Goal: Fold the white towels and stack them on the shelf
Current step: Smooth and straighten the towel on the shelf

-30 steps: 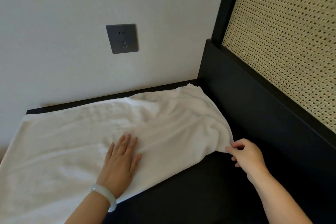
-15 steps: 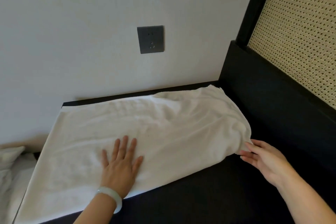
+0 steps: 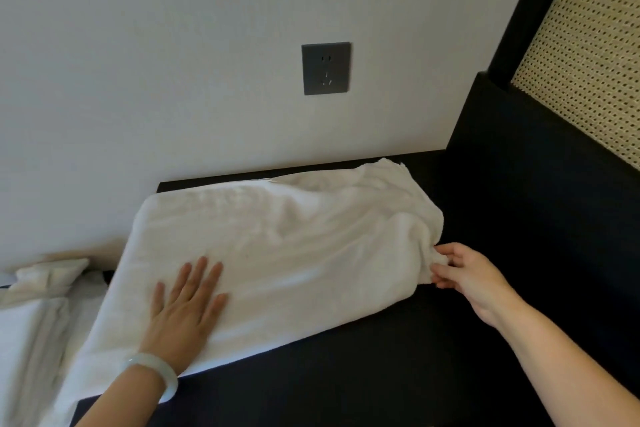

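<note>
A white towel (image 3: 287, 246) lies spread over the black shelf top (image 3: 398, 374), its left end hanging off the shelf's left edge. My left hand (image 3: 187, 308) lies flat on the towel's near-left part, fingers straight, a pale bangle on the wrist. My right hand (image 3: 464, 274) pinches the towel's bunched right corner between thumb and fingers, just above the shelf.
More white towels (image 3: 31, 315) lie crumpled below the shelf at the far left. A white wall with a grey socket (image 3: 325, 68) rises behind. A black panel (image 3: 540, 184) and a woven cane screen (image 3: 588, 55) close off the right side.
The view has swung left, bringing the other towels into sight. My right hand has gone from touching the towel's right corner to pinching it. My left hand stays pressed flat.
</note>
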Demonstrator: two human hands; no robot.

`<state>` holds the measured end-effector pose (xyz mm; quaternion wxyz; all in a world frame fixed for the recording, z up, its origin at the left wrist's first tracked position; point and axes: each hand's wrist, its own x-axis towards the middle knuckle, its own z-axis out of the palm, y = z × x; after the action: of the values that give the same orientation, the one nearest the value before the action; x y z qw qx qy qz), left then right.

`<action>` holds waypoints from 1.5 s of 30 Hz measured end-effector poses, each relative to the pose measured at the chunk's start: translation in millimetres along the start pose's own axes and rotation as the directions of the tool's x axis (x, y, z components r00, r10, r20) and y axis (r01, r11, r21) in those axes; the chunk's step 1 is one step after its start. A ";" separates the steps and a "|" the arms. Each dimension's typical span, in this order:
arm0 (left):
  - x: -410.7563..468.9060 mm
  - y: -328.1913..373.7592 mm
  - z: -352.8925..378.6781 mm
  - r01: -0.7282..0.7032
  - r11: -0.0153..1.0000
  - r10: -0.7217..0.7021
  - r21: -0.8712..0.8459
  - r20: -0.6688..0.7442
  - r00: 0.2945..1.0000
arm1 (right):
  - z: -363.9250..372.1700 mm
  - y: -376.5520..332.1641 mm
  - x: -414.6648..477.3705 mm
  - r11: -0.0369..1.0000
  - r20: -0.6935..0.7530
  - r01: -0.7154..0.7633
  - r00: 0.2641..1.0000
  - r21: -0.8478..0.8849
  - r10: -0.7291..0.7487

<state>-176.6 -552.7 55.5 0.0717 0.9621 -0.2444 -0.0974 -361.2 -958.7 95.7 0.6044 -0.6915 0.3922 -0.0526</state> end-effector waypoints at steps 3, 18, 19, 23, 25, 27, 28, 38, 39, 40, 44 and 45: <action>2.2 -0.5 -5.0 -0.003 0.997 0.006 -0.072 0.043 0.999 | -45.7 -16.6 -1.1 0.973 0.059 0.091 0.993 0.211 -0.105; 4.2 76.1 -0.9 -0.416 0.907 0.403 0.069 0.152 0.903 | -99.0 21.4 -11.5 0.947 0.034 -0.158 0.984 -0.280 0.175; 7.5 89.9 2.1 -0.445 0.893 0.431 0.065 0.158 0.888 | -97.2 20.2 -12.3 0.943 0.032 -0.160 0.984 -0.291 0.177; 21.8 127.0 12.5 -0.487 0.868 0.468 0.100 0.167 0.868 | -97.7 19.9 -11.2 0.941 0.050 -0.177 0.979 -0.288 0.199; 23.6 130.6 17.4 -0.484 0.864 0.465 0.142 0.147 0.873 | -101.6 21.5 -11.0 0.944 0.073 -0.169 0.978 -0.284 0.197; 22.5 128.9 20.2 -0.473 0.867 0.459 0.154 0.119 0.880 | -107.7 24.0 -12.2 0.938 0.079 -0.149 0.980 -0.312 0.182; 22.4 128.2 20.8 -0.472 0.870 0.461 0.144 0.106 0.881 | -109.2 24.3 -12.5 0.931 0.063 -0.148 0.982 -0.333 0.178; 11.1 139.9 11.6 -0.472 0.847 0.476 0.243 0.048 0.878 | -17.5 -19.4 -3.2 0.454 0.049 0.255 0.908 -0.854 -0.417; 14.3 143.2 10.1 -0.474 0.845 0.480 0.249 0.040 0.876 | -2.4 -18.4 -0.5 0.430 0.207 0.398 0.881 -0.811 -0.425; 18.9 146.4 8.1 -0.471 0.847 0.481 0.246 0.022 0.877 | 9.7 -14.6 3.9 0.379 0.342 0.484 0.858 -0.788 -0.385; 41.6 157.1 -2.2 -0.400 0.897 0.405 0.188 0.016 0.914 | 8.4 -3.2 35.1 0.405 0.427 0.478 0.878 -0.779 -0.216; 46.7 159.3 -4.5 -0.384 0.906 0.386 0.178 0.024 0.922 | 3.9 -11.6 43.3 0.521 0.367 0.453 0.892 -0.724 -0.264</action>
<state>-208.1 -713.6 82.2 0.0041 0.8980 -0.4368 -0.0532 -323.7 -982.3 87.5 0.2471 -0.9534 0.1555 0.0767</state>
